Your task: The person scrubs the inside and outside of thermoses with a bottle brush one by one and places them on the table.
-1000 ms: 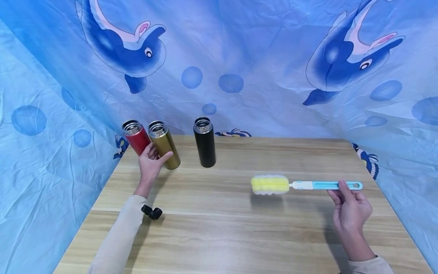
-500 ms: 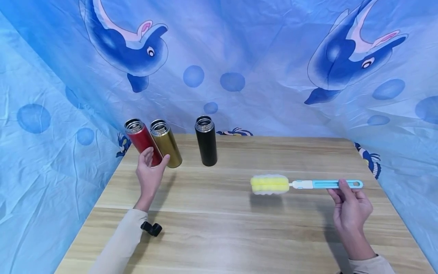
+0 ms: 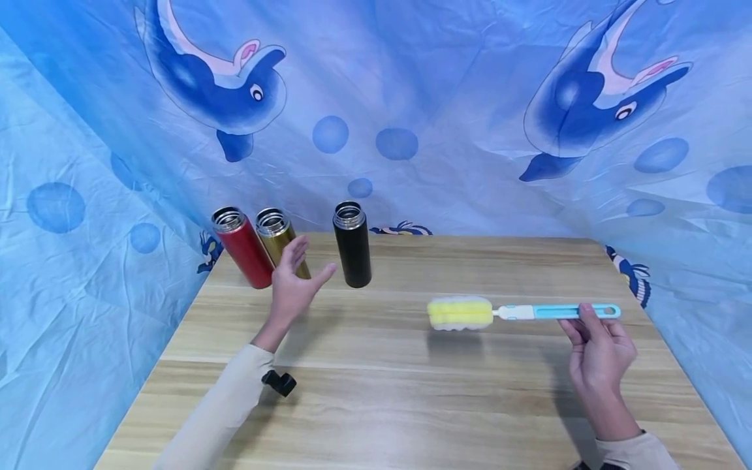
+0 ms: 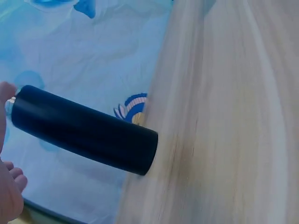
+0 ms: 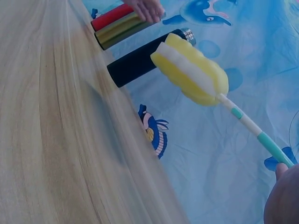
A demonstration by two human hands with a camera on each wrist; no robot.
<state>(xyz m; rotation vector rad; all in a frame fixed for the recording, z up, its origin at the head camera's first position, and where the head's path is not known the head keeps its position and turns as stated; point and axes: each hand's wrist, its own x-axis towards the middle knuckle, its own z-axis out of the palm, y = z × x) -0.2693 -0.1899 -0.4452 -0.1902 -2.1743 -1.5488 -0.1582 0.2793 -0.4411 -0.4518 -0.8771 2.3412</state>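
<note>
My left hand point(image 3: 294, 281) hangs in front of the gold bottle point(image 3: 273, 238), thumb spread from the fingers, holding nothing. It partly hides that bottle. Left of it a red bottle point(image 3: 243, 253) stands close beside the gold one. To the right is a black bottle point(image 3: 354, 251), apart from the other two; in the left wrist view the black bottle point(image 4: 84, 128) lies just past the thumb. All three are lidless and upright. My right hand point(image 3: 602, 359) pinches the blue handle of a bottle brush point(image 3: 461, 313), its yellow and white sponge head pointing left above the table.
The bottles stand along the back left of the wooden table point(image 3: 376, 391). Behind and beside it hangs a blue curtain point(image 3: 458, 78) printed with dolphins and bubbles. A small black device point(image 3: 279, 383) sits on the left sleeve.
My left hand has left the red bottle and moved right, past the gold bottle toward the black one. The red bottle stands where it was. The right hand and brush hold nearly still.
</note>
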